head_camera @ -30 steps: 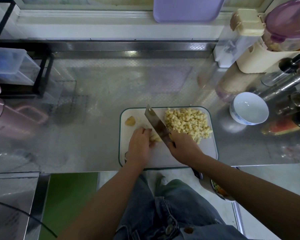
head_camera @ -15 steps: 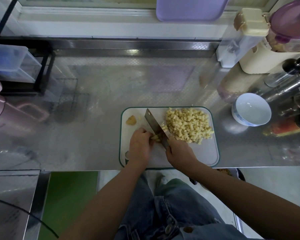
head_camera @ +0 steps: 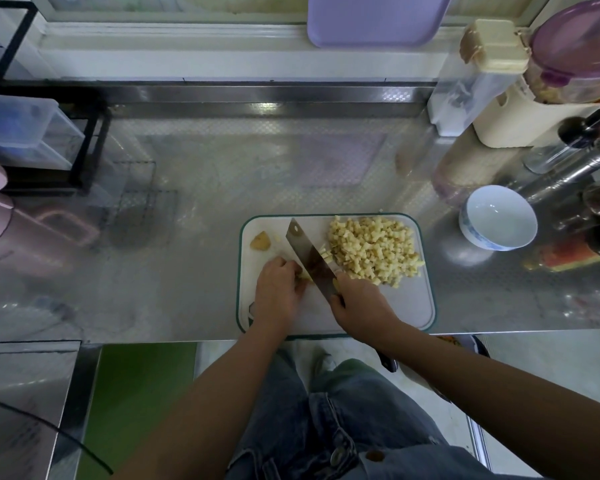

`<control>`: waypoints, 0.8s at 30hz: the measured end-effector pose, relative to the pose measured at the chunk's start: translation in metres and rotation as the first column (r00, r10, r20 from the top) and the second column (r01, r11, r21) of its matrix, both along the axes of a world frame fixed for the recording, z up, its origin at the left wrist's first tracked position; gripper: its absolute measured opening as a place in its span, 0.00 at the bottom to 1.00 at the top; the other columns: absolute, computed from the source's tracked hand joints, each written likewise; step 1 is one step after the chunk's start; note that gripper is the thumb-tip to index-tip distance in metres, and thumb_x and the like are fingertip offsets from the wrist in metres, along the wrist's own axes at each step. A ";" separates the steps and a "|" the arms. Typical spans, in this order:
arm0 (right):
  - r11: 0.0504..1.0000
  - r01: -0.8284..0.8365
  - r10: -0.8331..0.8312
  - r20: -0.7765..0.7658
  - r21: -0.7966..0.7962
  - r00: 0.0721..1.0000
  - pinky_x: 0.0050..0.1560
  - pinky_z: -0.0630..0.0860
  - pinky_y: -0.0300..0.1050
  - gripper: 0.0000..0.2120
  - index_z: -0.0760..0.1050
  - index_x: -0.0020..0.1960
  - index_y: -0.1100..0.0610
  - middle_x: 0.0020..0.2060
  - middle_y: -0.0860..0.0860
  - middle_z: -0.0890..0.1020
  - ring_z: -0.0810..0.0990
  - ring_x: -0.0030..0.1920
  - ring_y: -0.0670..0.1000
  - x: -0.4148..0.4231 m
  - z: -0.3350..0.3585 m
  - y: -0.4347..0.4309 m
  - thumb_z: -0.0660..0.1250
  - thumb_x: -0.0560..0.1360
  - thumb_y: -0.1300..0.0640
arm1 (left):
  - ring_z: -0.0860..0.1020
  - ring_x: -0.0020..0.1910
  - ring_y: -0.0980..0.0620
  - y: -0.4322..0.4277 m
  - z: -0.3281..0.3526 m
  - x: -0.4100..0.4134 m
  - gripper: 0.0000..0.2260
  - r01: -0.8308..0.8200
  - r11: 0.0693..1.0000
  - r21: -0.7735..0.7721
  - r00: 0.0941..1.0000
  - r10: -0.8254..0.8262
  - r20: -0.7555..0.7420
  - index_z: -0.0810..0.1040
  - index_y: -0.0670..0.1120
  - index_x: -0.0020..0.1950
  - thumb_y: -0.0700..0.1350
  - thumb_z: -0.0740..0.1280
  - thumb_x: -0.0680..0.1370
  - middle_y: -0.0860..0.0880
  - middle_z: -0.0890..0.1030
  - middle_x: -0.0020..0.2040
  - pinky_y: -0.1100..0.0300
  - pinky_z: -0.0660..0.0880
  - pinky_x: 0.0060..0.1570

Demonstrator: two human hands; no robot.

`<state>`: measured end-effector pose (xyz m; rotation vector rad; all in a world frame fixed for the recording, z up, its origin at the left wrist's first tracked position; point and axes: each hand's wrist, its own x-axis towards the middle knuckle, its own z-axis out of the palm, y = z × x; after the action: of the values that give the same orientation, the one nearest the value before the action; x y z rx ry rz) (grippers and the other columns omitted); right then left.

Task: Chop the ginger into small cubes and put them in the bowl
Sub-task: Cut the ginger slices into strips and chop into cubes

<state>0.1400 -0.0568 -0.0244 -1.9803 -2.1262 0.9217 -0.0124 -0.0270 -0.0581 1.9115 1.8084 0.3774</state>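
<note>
The left hand (head_camera: 279,289) sat at the middle left of the cutting board (head_camera: 395,308), fingers curled down and pinching a pale ginger piece (head_camera: 305,275) against the board. This seemed meant to steady the piece and keep the fingertips tucked back from the edge. The right hand (head_camera: 359,306) was wrapped around the handle of the knife (head_camera: 310,256), close up to the blade, a grip that probably gave short, controlled chops.

The blade's long axis ran diagonally from the lower right, at the right hand, to the upper left of the board, with its squared tip pointing toward the upper left of the frame. It stood just beside the left hand's knuckles, on the ginger piece. Most of that piece was hidden under the fingers, so its own long axis could not be told for sure; the exposed end pointed toward the blade.

The cubes (head_camera: 373,251) lay heaped on the upper right of the board, on the far side of the blade, likely pushed there to keep the cutting spot free. 1 brownish scrap (head_camera: 260,241) sat apart at the board's upper left. The bowl (head_camera: 498,216) stood on the bench (head_camera: 187,202) right of the board, holding no ginger yet, near enough for a short transfer.
</note>
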 end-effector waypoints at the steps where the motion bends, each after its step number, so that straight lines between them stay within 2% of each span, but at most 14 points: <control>1: 1.000 0.001 -0.001 0.005 -0.009 1.000 0.34 0.62 0.42 0.06 0.64 0.43 0.57 0.30 0.49 0.67 0.69 0.32 0.52 0.000 0.000 0.000 0.60 0.77 0.60 | 0.74 0.52 0.46 0.000 0.000 0.000 0.08 -0.003 1.000 -0.001 1.000 0.003 -0.001 0.81 0.40 0.52 0.40 0.66 0.76 0.43 0.79 0.49 0.57 0.69 0.50; 8: 0.998 0.036 -0.034 0.031 -0.059 0.999 0.38 0.64 0.44 0.05 0.63 0.44 0.57 0.34 0.52 0.68 0.70 0.37 0.53 -0.008 -0.006 0.001 0.59 0.77 0.60 | 0.75 0.47 0.47 0.003 0.001 0.003 0.07 -0.028 1.000 -0.006 1.000 0.027 -0.015 0.83 0.41 0.48 0.40 0.66 0.76 0.43 0.78 0.45 0.57 0.69 0.44; 13: 0.997 0.065 -0.064 0.037 -0.041 0.997 0.38 0.68 0.47 0.04 0.67 0.51 0.59 0.38 0.55 0.73 0.75 0.41 0.57 -0.012 -0.012 -0.006 0.58 0.78 0.58 | 0.75 0.46 0.48 0.003 0.001 0.004 0.08 -0.033 0.999 0.003 0.999 0.033 -0.037 0.83 0.42 0.50 0.41 0.65 0.77 0.44 0.79 0.45 0.58 0.69 0.43; 16: 0.996 0.078 -0.078 0.008 -0.032 0.997 0.38 0.68 0.47 0.06 0.68 0.52 0.60 0.37 0.55 0.73 0.77 0.41 0.59 -0.009 -0.013 -0.006 0.58 0.79 0.58 | 0.75 0.48 0.48 0.002 0.001 0.003 0.08 -0.034 0.999 0.000 0.999 0.034 -0.031 0.83 0.43 0.51 0.41 0.66 0.77 0.44 0.79 0.46 0.58 0.69 0.45; 19: 0.994 0.108 -0.109 -0.026 -0.030 0.994 0.37 0.68 0.47 0.06 0.69 0.52 0.63 0.35 0.56 0.73 0.77 0.39 0.60 -0.002 -0.010 0.000 0.59 0.78 0.60 | 0.75 0.52 0.47 0.002 0.001 0.000 0.10 0.000 1.000 -0.026 1.000 -0.001 -0.020 0.81 0.42 0.56 0.42 0.66 0.76 0.44 0.79 0.51 0.57 0.70 0.52; 22: 0.997 0.076 -0.077 -0.034 -0.015 0.996 0.37 0.71 0.48 0.07 0.70 0.52 0.64 0.36 0.59 0.77 0.77 0.38 0.60 0.002 -0.003 0.002 0.60 0.77 0.61 | 0.74 0.56 0.46 0.000 0.001 -0.004 0.14 0.013 0.999 -0.042 1.000 -0.014 -0.014 0.78 0.43 0.61 0.42 0.68 0.76 0.44 0.78 0.54 0.57 0.69 0.55; 24: 0.999 0.042 -0.042 -0.040 0.000 0.998 0.35 0.72 0.48 0.05 0.70 0.50 0.62 0.35 0.57 0.77 0.76 0.36 0.58 0.002 0.001 0.001 0.60 0.77 0.60 | 0.75 0.55 0.47 -0.002 0.001 -0.006 0.13 -0.007 0.999 -0.041 1.000 0.006 -0.008 0.78 0.43 0.59 0.42 0.68 0.76 0.45 0.78 0.54 0.58 0.69 0.55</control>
<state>0.1422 -0.0561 -0.0231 -1.9806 -2.0553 0.9455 -0.0182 -0.0285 -0.0574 1.8822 1.8142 0.3326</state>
